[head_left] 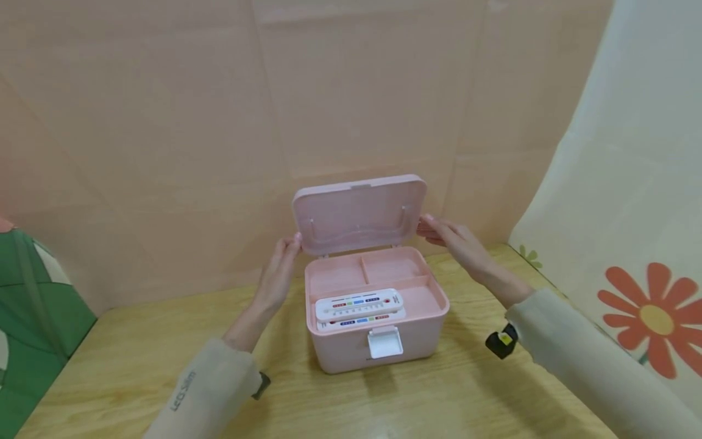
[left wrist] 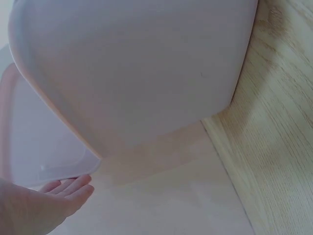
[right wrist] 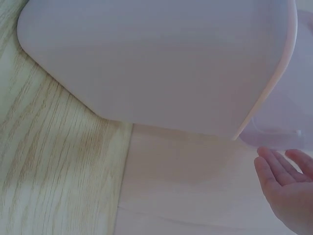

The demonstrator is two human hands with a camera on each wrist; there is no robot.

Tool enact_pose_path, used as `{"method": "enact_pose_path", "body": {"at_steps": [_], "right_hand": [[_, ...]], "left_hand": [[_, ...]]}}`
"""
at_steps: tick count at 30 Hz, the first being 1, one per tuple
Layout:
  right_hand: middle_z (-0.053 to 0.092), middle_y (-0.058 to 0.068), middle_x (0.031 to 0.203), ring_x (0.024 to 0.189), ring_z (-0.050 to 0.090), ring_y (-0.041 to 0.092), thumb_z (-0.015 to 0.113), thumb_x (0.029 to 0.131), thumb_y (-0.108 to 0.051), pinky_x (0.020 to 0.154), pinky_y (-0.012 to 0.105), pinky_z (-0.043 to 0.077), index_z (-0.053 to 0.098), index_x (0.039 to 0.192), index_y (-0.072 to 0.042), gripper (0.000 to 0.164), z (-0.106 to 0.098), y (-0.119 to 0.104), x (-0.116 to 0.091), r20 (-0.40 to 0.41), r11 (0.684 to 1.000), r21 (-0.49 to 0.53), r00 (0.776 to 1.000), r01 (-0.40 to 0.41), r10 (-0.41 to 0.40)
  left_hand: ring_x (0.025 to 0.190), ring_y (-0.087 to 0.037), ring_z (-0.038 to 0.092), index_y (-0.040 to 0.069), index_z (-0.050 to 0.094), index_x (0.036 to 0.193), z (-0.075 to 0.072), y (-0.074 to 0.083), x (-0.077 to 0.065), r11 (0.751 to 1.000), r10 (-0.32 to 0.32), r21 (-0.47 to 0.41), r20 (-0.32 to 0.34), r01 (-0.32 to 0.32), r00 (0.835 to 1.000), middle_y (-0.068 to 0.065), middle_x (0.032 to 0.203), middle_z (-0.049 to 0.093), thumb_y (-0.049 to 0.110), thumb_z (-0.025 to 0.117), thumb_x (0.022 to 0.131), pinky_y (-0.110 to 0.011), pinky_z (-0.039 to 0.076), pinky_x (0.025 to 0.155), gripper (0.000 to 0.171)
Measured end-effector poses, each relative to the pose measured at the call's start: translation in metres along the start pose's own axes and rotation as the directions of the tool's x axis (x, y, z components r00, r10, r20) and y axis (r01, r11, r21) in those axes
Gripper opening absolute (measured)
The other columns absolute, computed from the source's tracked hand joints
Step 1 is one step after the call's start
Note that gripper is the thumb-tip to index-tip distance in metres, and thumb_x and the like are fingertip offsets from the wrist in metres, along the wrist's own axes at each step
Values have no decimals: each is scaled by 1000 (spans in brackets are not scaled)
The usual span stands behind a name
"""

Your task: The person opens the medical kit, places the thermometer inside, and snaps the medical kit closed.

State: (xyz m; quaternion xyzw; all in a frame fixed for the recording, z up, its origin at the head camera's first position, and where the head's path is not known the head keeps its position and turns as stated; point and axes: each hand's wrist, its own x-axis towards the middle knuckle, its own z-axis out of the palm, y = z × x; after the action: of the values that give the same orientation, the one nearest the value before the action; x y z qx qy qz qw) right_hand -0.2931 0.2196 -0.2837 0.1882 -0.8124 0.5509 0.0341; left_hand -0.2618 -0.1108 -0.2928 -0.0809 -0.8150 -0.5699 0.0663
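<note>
A pink plastic box (head_left: 351, 360) stands on the table, its hinged lid (head_left: 359, 213) raised and leaning back. Two white strips with coloured marks and a printed scale, resembling thermometers (head_left: 359, 305), lie overlapping in the front compartment of its tray. My left hand (head_left: 278, 271) is at the lid's left edge; in the left wrist view its fingers (left wrist: 73, 186) look fairly straight and touch that edge. On the opposite side my right hand (head_left: 457, 244) has its fingers extended at the lid's right edge. In the right wrist view those fingers (right wrist: 276, 166) hold nothing; contact is unclear.
A white latch flap (head_left: 385, 342) hangs open at the box's front. The wooden table (head_left: 181, 323) ends at a beige cloth backdrop (head_left: 192, 122). To the right hangs a pale cloth (head_left: 620, 183) printed with a red flower. Green patterned fabric (head_left: 33, 292) is at left.
</note>
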Motion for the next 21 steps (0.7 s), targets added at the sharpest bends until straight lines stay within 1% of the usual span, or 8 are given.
{"method": "enact_pose_path", "body": {"at_steps": [5,9,13,17,21], "right_hand": [[43,28,142,132,42,41,27,103,-47,112,52,30,38,141,9,68,0,0,-3,1,1000,16,1000,-6,6],[41,30,142,132,41,43,22,103,-50,113,53,28,36,140,11,73,-1,1,-5,5,999,45,1000,-1,1],[41,31,141,132,40,43,17,101,-55,113,52,28,36,139,13,81,-2,3,-7,8,998,65,1000,10,-10],[40,33,141,132,39,44,11,99,-59,113,51,28,35,138,15,87,-1,4,-9,12,997,72,1000,21,-22],[39,35,141,133,38,46,13,100,-57,112,51,29,34,138,17,85,2,-2,-14,4,997,73,1000,9,-9]], "left_hand": [[139,-31,35,10,42,136,0,1,-1,1000,2,-2,12,-2,1000,-11,148,44,66,31,95,-58,22,113,70],[140,-32,33,8,40,136,1,3,-2,1000,3,12,21,-3,1000,-12,148,42,67,28,95,-61,20,113,74],[140,-32,32,8,40,136,1,5,-3,1000,-4,15,23,4,1000,-12,148,43,68,27,94,-62,18,113,74],[139,-32,34,8,41,133,1,7,-3,1000,-8,15,25,8,1000,-13,148,43,67,27,95,-62,19,113,72],[137,-33,38,4,43,127,1,8,-6,1000,-4,29,3,4,1000,-17,145,45,64,27,96,-59,22,113,70]]}}
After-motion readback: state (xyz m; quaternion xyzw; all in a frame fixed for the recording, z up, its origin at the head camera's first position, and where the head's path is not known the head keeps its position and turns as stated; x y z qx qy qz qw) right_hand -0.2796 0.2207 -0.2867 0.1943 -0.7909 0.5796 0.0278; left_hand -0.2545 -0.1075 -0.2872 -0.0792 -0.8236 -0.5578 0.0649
